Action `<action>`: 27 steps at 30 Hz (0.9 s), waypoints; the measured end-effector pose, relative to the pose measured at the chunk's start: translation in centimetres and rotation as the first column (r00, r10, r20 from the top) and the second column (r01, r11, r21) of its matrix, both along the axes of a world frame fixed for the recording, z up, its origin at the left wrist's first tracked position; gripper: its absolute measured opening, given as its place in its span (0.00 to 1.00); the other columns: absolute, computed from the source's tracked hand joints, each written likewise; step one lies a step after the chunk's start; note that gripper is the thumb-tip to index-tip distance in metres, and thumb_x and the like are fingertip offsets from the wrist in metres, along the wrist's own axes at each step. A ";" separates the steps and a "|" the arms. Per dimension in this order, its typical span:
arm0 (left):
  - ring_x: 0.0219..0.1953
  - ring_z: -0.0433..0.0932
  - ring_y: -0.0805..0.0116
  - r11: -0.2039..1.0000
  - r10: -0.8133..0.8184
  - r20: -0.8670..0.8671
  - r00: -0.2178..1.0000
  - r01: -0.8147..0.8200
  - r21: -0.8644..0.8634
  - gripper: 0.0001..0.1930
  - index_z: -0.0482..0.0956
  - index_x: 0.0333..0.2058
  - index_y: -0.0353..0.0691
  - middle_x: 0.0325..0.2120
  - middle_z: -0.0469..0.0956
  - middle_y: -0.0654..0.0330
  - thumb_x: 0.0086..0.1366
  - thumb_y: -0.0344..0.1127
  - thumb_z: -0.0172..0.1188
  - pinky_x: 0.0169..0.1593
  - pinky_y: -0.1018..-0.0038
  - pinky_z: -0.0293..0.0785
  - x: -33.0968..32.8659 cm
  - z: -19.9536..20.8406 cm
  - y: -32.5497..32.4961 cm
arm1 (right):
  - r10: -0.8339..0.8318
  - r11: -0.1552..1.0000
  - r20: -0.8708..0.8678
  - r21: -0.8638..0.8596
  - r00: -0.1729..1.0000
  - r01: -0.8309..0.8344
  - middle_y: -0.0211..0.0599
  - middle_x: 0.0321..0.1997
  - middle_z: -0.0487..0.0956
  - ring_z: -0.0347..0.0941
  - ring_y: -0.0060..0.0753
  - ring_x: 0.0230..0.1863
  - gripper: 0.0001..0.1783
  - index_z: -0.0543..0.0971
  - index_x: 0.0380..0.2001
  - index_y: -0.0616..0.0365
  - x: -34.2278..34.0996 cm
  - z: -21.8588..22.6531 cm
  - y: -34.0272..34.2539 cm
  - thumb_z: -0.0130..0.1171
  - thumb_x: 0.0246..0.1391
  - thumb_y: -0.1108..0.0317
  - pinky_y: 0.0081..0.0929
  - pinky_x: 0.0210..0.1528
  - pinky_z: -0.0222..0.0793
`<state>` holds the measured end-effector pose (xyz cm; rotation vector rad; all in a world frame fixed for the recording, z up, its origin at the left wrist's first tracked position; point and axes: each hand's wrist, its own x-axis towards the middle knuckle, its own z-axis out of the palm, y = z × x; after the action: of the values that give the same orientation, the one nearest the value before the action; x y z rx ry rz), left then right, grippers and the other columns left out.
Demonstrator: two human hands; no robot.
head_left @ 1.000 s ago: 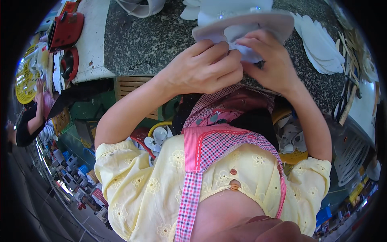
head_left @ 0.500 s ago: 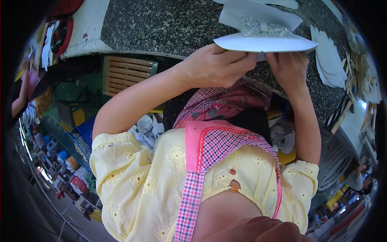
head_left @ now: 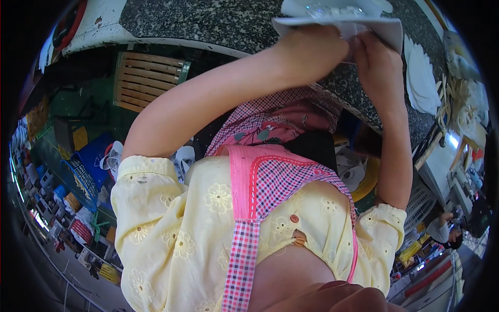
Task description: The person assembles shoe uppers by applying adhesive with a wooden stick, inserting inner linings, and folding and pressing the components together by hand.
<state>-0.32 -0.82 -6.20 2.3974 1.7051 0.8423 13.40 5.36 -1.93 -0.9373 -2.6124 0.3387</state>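
A white shoe upper [head_left: 340, 23] with a sparkling clear beaded bow [head_left: 332, 11] is held up near the top edge, over the far part of a speckled dark stone worktop [head_left: 208, 20]. My left hand [head_left: 316, 54] is closed under its near edge, somewhat blurred, with the fingertips partly hidden. Beside it, my right hand [head_left: 382, 65] pinches the underside of the same upper at its right half. The two hands almost meet at the middle. What the fingers do beneath the piece is partly covered.
To the right, flat white sole-shaped pieces [head_left: 422, 78] lie stacked on the worktop, beside a bundle of pale strips [head_left: 468, 112]. A slatted wooden stool [head_left: 148, 80] and a blue basket [head_left: 86, 171] stand at left. Another person [head_left: 444, 229] is at far right.
The upper has moved up and slightly left, partly out of view, and is tipped so less of the bow shows. My left hand has risen and turned inward toward my right hand.
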 end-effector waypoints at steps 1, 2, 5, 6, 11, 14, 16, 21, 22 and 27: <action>0.26 0.77 0.57 0.998 0.014 0.006 1.000 -0.013 -0.060 0.06 0.77 0.22 0.36 0.21 0.75 0.51 0.48 0.31 0.52 0.28 0.68 0.74 -0.1 -0.3 0.5 | -0.004 1.000 0.027 0.010 1.000 0.004 0.49 0.23 0.73 0.70 0.54 0.27 0.05 0.72 0.28 0.60 0.1 -0.1 0.1 0.49 0.50 0.70 0.38 0.29 0.65; 0.27 0.78 0.57 0.992 0.028 0.009 1.000 -0.027 -0.120 0.07 0.77 0.23 0.37 0.22 0.76 0.51 0.49 0.31 0.52 0.29 0.68 0.75 -0.2 -0.6 0.9 | -0.007 1.000 0.028 0.008 1.000 0.006 0.49 0.23 0.73 0.70 0.54 0.27 0.05 0.72 0.28 0.60 0.1 -0.3 0.3 0.49 0.50 0.70 0.38 0.29 0.65; 0.27 0.78 0.56 0.983 -0.021 -0.073 0.997 0.007 -0.181 0.08 0.78 0.25 0.37 0.23 0.77 0.50 0.50 0.32 0.51 0.29 0.66 0.75 0.2 1.3 1.2 | -0.030 0.999 0.035 0.025 0.999 0.029 0.49 0.23 0.73 0.70 0.54 0.27 0.06 0.72 0.29 0.59 0.4 -0.2 0.8 0.49 0.51 0.69 0.39 0.29 0.65; 0.27 0.78 0.56 0.984 -0.021 -0.077 0.997 0.007 -0.180 0.08 0.78 0.25 0.37 0.23 0.77 0.50 0.50 0.32 0.51 0.29 0.66 0.75 0.3 1.3 1.5 | -0.056 0.998 0.017 0.012 0.998 0.056 0.49 0.23 0.73 0.70 0.54 0.27 0.06 0.72 0.30 0.59 0.5 -0.3 0.9 0.49 0.51 0.69 0.39 0.29 0.65; 0.33 0.77 0.55 0.987 -0.078 -0.010 0.997 0.076 -0.138 0.09 0.77 0.28 0.37 0.29 0.77 0.51 0.53 0.32 0.49 0.36 0.64 0.74 1.5 0.4 3.1 | -0.130 0.991 -0.057 -0.045 0.990 0.128 0.50 0.23 0.72 0.70 0.54 0.28 0.06 0.72 0.30 0.58 1.0 -1.1 0.9 0.48 0.51 0.68 0.38 0.29 0.65; 0.36 0.76 0.56 0.987 -0.115 -0.025 0.993 0.112 -0.118 0.10 0.76 0.30 0.36 0.31 0.76 0.51 0.54 0.34 0.47 0.38 0.65 0.73 1.8 0.1 3.5 | -0.147 0.989 -0.091 -0.038 0.985 0.145 0.50 0.24 0.73 0.70 0.54 0.30 0.07 0.72 0.31 0.58 1.5 -1.7 0.9 0.48 0.52 0.67 0.38 0.31 0.65; 0.35 0.76 0.57 0.974 -0.205 -0.080 0.975 0.195 -0.114 0.10 0.76 0.32 0.37 0.29 0.76 0.51 0.54 0.34 0.48 0.38 0.66 0.73 1.9 0.5 4.1 | -0.183 0.983 -0.116 -0.056 0.976 0.177 0.50 0.27 0.74 0.71 0.52 0.32 0.09 0.73 0.32 0.58 2.0 -2.2 1.1 0.48 0.52 0.65 0.36 0.34 0.65; 0.35 0.75 0.57 0.963 -0.267 -0.060 0.962 0.264 -0.049 0.12 0.74 0.35 0.34 0.30 0.75 0.50 0.53 0.33 0.50 0.37 0.66 0.71 2.0 1.0 4.7 | -0.298 0.951 -0.174 -0.142 0.939 0.276 0.49 0.30 0.76 0.72 0.49 0.34 0.11 0.75 0.33 0.60 2.7 -3.3 1.4 0.49 0.51 0.64 0.34 0.35 0.65; 0.36 0.75 0.56 0.965 -0.260 -0.025 0.965 0.260 -0.031 0.13 0.74 0.36 0.34 0.31 0.75 0.49 0.52 0.33 0.50 0.37 0.66 0.71 1.8 1.1 4.8 | -0.305 0.948 -0.171 -0.149 0.937 0.282 0.49 0.31 0.76 0.73 0.49 0.35 0.12 0.75 0.33 0.61 2.8 -3.5 1.6 0.49 0.50 0.64 0.33 0.36 0.66; 0.42 0.72 0.55 0.956 -0.266 -0.103 0.959 0.276 0.096 0.22 0.68 0.44 0.30 0.40 0.71 0.46 0.49 0.33 0.51 0.43 0.66 0.68 1.1 0.9 4.6 | -0.281 0.954 -0.194 -0.162 0.940 0.251 0.52 0.31 0.75 0.72 0.51 0.35 0.12 0.75 0.32 0.63 3.1 -4.4 2.1 0.50 0.49 0.66 0.36 0.36 0.66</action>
<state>0.77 3.79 -5.26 2.6974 1.3408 0.8175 16.47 7.43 -6.37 -1.2117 -2.2540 0.5190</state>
